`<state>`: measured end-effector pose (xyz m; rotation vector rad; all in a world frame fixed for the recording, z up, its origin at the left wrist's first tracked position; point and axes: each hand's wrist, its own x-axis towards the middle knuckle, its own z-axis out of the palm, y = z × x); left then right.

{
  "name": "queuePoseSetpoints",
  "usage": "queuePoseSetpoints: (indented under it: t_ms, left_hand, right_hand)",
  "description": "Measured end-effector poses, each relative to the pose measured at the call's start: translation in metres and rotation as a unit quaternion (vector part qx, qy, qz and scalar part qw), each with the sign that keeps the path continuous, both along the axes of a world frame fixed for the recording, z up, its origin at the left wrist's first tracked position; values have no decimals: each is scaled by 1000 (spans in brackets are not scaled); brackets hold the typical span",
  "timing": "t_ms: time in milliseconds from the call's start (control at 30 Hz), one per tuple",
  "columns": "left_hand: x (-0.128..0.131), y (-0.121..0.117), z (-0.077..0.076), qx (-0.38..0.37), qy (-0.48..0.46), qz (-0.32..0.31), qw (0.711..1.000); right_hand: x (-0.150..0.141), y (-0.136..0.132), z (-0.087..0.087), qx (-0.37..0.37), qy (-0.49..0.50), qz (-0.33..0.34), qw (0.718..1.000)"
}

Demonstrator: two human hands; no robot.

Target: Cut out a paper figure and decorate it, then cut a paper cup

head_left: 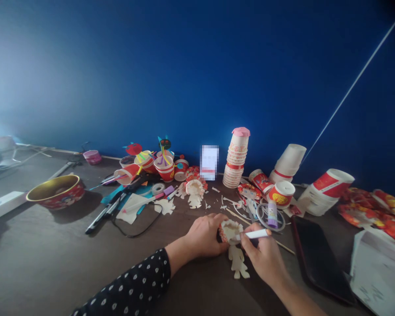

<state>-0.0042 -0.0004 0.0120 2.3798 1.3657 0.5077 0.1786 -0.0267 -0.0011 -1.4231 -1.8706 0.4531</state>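
Lying on the dark surface between the two hands, a white paper figure had its red-edged, ring-like head turned away from the person and its feet toward them, an arrangement that probably gave the marker a straight reach to the pale face. The left hand was half curled, thumb and fingers parted about the head's left edge, likely to stop the light piece sliding; whether it pinched the paper or only pressed on it, I cannot tell. The right hand was closed around a white marker, held like a pen and slanted so the tip met or nearly met the face. Just beyond, a similar figure lay near loose scraps, perhaps as a companion piece. A lilac glue stick stood within easy reach of the right side, and a dark phone lay to the right of that arm. Farther back, an upside-down cup stack stood nested, presumably to save room, while a gold-lined bowl sat well apart at the left.
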Motion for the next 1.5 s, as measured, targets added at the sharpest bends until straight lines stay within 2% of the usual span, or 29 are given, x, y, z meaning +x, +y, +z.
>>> queuePoseSetpoints:
  t_ms: [267, 700, 1200, 1500]
  left_hand:
    - [-1, 1, -2, 10, -4, -3, 1000]
    - [0, -1, 3, -12, 13, 4, 1000]
    - [-1, 0, 1, 6, -8, -3, 1000]
    - [-1, 0, 2, -5, -1, 0, 1000]
  right_hand:
    - [-1, 3, -1, 6, -10, -12, 1000]
    - [0, 1, 2, -8, -9, -27, 1000]
    - [0, 2, 1, -8, 17, -40, 999]
    - [1, 3, -4, -10, 26, -40, 999]
